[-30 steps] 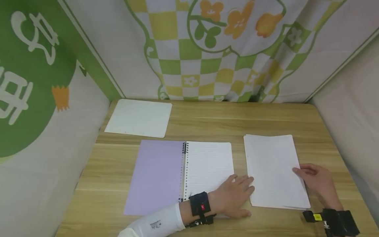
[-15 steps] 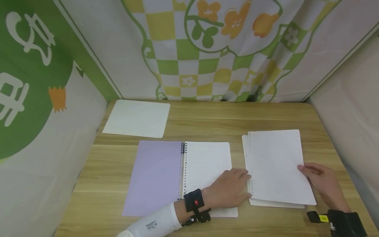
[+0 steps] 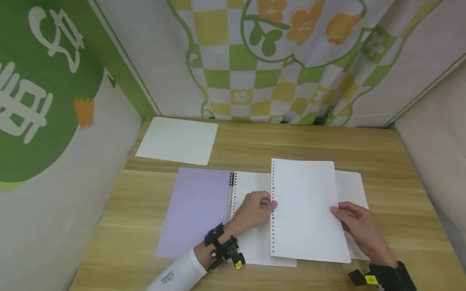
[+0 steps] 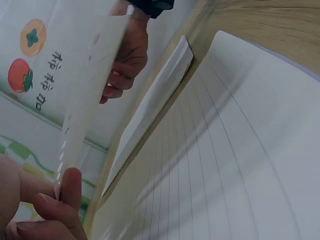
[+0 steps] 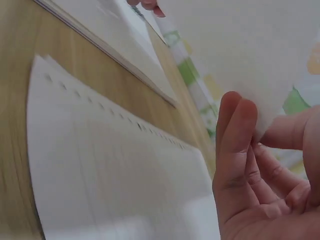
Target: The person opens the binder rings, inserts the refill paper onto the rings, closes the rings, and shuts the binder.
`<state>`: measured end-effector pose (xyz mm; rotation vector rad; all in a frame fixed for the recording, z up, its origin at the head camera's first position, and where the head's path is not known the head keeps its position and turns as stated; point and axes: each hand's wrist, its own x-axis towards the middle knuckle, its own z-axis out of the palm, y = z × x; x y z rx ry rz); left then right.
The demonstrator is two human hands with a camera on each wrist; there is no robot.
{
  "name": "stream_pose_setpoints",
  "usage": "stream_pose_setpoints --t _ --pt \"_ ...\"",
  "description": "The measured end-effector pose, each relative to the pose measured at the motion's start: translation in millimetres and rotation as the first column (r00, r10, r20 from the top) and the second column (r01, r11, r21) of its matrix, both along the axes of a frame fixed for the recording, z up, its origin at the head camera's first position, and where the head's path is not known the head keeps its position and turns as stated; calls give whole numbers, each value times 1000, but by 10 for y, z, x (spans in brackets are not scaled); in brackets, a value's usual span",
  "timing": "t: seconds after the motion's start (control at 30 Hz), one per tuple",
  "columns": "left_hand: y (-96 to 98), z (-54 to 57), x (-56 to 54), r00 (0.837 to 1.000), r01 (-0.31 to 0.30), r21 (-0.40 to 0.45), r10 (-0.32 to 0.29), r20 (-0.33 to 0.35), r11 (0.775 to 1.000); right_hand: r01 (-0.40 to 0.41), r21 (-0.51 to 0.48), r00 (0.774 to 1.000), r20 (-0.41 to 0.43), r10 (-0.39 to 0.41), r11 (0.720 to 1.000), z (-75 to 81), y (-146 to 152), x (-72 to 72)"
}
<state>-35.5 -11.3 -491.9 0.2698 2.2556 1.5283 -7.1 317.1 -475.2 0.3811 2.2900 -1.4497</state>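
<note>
A white loose-leaf sheet (image 3: pixel 306 210), punched along its left edge, is held up between both hands. My left hand (image 3: pixel 256 208) pinches the punched edge between thumb and fingers, as the left wrist view shows near its lower left corner. On the opposite edge, the right hand (image 3: pixel 358 226) pinches the paper; its thumb and fingertips meet there in the right wrist view. Beneath the left hand lies an open ring notebook with a purple cover (image 3: pixel 200 210) and lined pages (image 3: pixel 249 184). The lifted sheet hides part of those pages and part of the loose-leaf stack (image 5: pixel 110 160) on the right.
Another white sheet or thin pile (image 3: pixel 178 139) lies at the back left of the wooden table (image 3: pixel 255 141). A curtain (image 3: pixel 240 76) with green and yellow checks hangs behind the table, with printed cloth walls on either side.
The top sheet has come off the right-hand stack and moved left over the notebook pages. My left hand has gone from lying flat near the page edge to pinching the sheet.
</note>
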Motion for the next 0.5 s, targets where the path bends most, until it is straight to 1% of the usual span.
stream_pose_setpoints --t 0.07,0.17,0.23,0.33,0.4,0.43,0.5 --pt "-134 -12 18 1000 -24 -1 24 9 1000 -9 -15 1000 -4 9 1000 -27 -156 -23" --pt "-333 0 50 998 -55 -23 55 29 998 -5 -24 1000 -15 5 1000 -58 -399 -55" --pt "-464 12 77 995 -86 -40 88 50 995 2 -23 1000 -30 -2 1000 -75 -556 -67" --pt "-639 18 124 989 -134 -71 138 60 988 21 -49 998 -59 -24 999 -97 -766 -64" --pt "-733 22 154 984 -166 -109 171 42 980 31 -72 997 -71 -36 997 -113 -879 -59" --pt "-773 28 168 983 -180 -131 184 23 975 36 -82 996 -76 -42 996 -120 -927 -57" --pt "-840 34 191 978 -211 -190 206 -44 959 38 -100 995 -85 -46 994 -134 -1007 -54"
